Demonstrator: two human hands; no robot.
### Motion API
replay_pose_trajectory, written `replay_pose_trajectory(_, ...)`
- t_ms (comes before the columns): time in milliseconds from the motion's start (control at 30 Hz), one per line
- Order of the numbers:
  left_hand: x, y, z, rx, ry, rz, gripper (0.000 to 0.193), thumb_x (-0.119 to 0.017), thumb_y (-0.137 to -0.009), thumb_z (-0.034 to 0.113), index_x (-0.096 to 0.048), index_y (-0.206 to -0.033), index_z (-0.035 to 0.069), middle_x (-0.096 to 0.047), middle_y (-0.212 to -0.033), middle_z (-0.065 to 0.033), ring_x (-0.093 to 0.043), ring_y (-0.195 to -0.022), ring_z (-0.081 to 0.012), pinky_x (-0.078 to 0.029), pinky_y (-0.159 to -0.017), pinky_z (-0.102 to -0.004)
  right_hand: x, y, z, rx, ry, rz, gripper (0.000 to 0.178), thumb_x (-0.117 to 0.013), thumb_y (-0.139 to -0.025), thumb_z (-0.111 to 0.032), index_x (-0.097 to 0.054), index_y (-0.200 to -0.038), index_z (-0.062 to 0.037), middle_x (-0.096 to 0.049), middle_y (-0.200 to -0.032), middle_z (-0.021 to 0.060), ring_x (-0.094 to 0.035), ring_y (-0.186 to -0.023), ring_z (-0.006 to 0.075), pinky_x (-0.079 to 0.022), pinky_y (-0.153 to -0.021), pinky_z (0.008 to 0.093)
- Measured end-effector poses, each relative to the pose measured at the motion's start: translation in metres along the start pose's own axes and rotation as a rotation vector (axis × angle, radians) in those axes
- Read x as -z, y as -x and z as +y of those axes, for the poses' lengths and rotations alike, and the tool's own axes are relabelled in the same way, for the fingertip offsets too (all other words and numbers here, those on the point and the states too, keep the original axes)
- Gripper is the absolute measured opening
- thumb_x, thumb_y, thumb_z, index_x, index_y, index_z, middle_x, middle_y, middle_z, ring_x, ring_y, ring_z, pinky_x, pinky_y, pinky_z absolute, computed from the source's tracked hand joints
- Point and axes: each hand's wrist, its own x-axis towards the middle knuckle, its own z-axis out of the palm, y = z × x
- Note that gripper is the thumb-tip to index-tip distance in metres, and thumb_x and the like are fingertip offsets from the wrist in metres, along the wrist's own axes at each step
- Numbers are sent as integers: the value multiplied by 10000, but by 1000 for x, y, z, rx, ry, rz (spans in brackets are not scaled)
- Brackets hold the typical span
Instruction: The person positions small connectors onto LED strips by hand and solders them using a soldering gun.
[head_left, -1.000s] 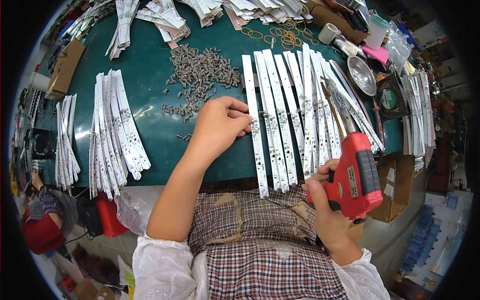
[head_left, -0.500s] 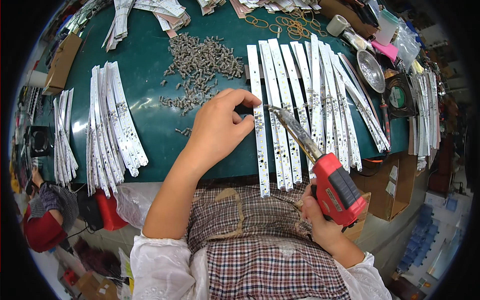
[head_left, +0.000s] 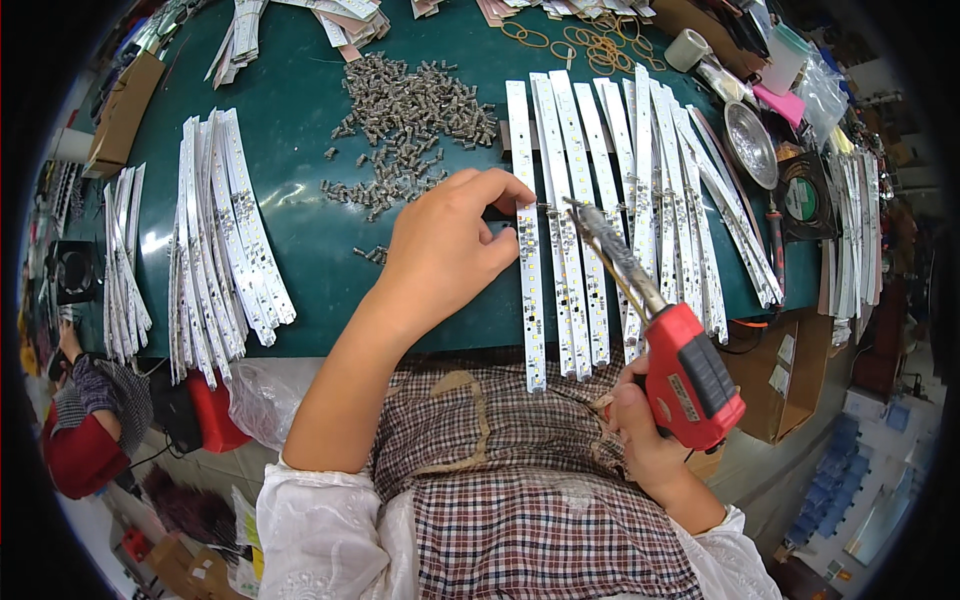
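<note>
My left hand (head_left: 450, 245) reaches over the table from the lower left. Its curled index finger and thumb meet the left edge of the leftmost white LED strip (head_left: 534, 300). Whatever they pinch there is too small and hidden to name. My right hand (head_left: 645, 435) is wrapped around the handle of a red and black soldering gun (head_left: 690, 380). The gun's metal barrel points up and left, its tip above the strips just right of the leftmost one. More LED strips (head_left: 595, 290) lie side by side to the right, with small parts across their middles.
A heap of small cylindrical metallic parts (head_left: 410, 110) lies beyond my left hand. Bundled LED strips (head_left: 220, 230) rest at the left. Rubber bands (head_left: 600, 45), a metal bowl (head_left: 750, 145) and a solder spool (head_left: 800, 195) occupy the far right. Another person's arm (head_left: 95, 400) shows at far left.
The soldering gun's tip has shifted slightly right, away from the leftmost strip. My left hand keeps its place against that strip. The whole view has shifted a little.
</note>
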Motion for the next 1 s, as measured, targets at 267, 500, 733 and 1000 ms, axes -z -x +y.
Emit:
replay_pose_trajectory(267,-3,3,5,-13,-27,77,314,-628,-723,31,-632,-1036,52,-634,-932,-45,-524,-567,-76,-436,-558,-236,-5,-4,-7,-1,-164,171,256,-575,-895,-90,-462,-1110,-9,-517,-738,57,-422,-489,62,-376,-455,217)
replay_pose_trajectory(500,-10,-5,2,75,-26,191,175,-662,-796,104,-615,-951,37,-639,-808,-26,-505,-553,-79,-414,-537,-236,-5,-4,-15,-2,-148,201,249,-577,-887,-94,-465,-1085,8,-519,-733,53,-405,-483,50,-362,-448,207)
replay_pose_trajectory(733,-8,-11,2,183,117,226,158,-677,-789,135,-585,-872,36,-658,-779,-46,-614,-654,-132,-484,-616,-269,-5,-6,-21,32,-209,267,264,-589,-876,-84,-468,-1095,-1,-515,-728,47,-388,-467,45,-360,-440,207)
replay_pose_trajectory(1000,-1,10,47,223,983,-4,197,-695,-810,43,-500,-827,68,-646,-774,-58,-629,-648,-100,-515,-560,-204,-9,-25,-32,180,-13,116,550,-635,-796,83,-365,-1267,-7,-479,-1018,67,-582,-867,157,-518,-736,296)
